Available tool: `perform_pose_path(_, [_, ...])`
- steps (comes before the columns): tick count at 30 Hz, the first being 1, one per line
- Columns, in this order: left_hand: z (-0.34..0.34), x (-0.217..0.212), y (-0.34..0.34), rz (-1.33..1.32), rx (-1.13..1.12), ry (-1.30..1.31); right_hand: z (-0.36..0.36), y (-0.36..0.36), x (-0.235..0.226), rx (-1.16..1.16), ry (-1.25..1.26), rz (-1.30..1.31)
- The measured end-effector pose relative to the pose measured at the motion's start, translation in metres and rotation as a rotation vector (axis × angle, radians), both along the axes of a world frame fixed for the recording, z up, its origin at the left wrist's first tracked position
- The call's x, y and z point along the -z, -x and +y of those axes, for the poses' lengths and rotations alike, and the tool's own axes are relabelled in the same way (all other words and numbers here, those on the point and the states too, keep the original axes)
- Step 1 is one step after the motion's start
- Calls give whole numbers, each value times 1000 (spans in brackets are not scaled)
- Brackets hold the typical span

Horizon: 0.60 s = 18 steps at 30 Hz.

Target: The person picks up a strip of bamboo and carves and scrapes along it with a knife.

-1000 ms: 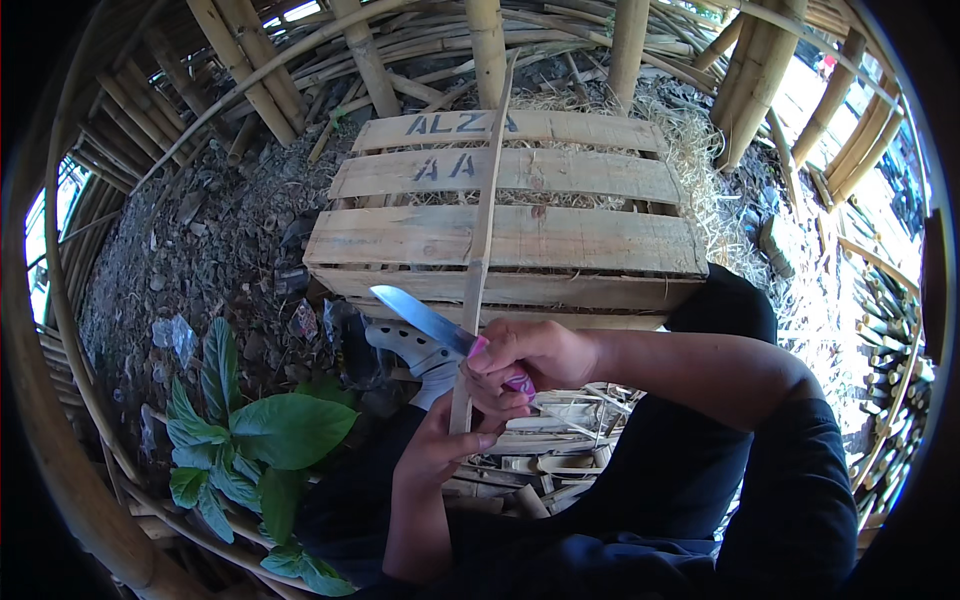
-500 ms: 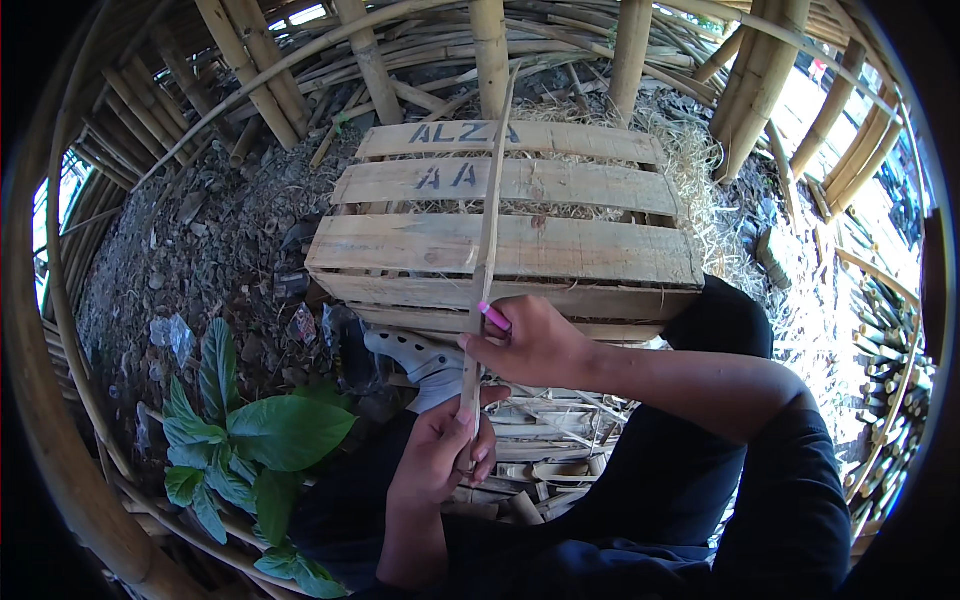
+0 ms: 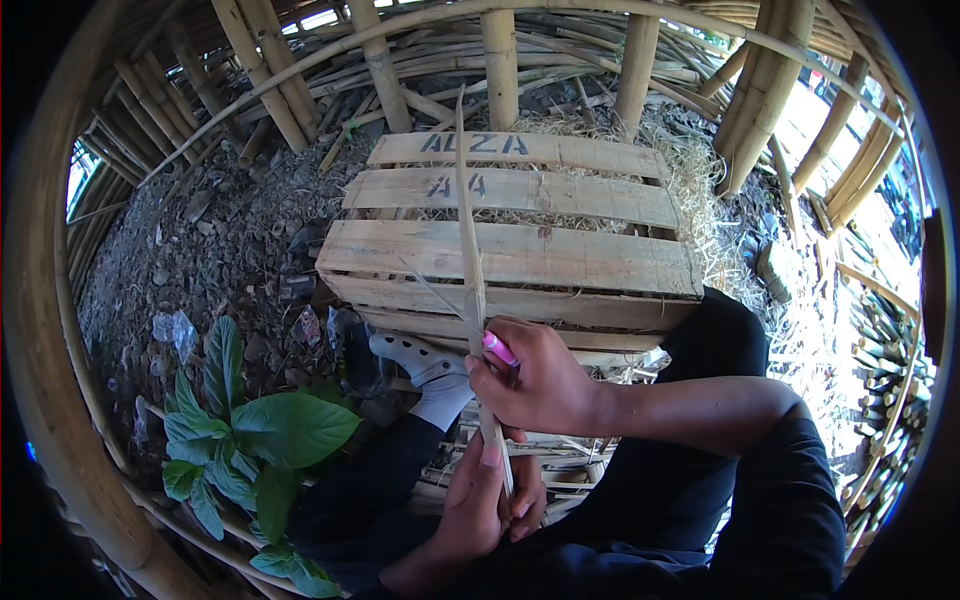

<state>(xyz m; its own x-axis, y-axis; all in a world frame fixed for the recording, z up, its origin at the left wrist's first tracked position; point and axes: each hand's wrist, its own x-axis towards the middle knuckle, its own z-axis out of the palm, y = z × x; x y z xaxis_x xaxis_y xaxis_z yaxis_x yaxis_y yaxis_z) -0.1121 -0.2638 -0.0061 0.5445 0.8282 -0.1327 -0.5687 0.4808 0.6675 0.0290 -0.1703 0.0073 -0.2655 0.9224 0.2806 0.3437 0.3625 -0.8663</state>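
Note:
A long, pale bamboo strip (image 3: 469, 220) stretches away from me, its tapered far end over the wooden crate. My left hand (image 3: 487, 500) grips the strip's near end, thumb along the top. Farther up, my right hand (image 3: 540, 378) is closed round a small knife with a pink handle (image 3: 499, 348), its blade hidden against the strip. The right thumb presses on the strip too. A thin shaving (image 3: 436, 292) sticks out to the left just ahead of the right hand.
The slatted crate (image 3: 510, 248) stands in front of me, with wood wool (image 3: 690, 200) beside it. At left grows a leafy plant (image 3: 290, 432). A pale shoe (image 3: 408, 355) rests by the crate. Bamboo posts (image 3: 500, 70) form the far side; cut sticks (image 3: 890, 400) are piled at right.
Both hands have moved down toward me with the bamboo strip, whose far end has swung left. A thin shaving now stands out from its left side.

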Motion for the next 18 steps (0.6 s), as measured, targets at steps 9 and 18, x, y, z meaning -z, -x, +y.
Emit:
perform_pose_path(9, [25,17,7,153,89,33,26,-2,13,192,167,-51])
perform_pose_path(18, [39,36,22,-79,-49,314,41,-26,3,-44,-219,-408])
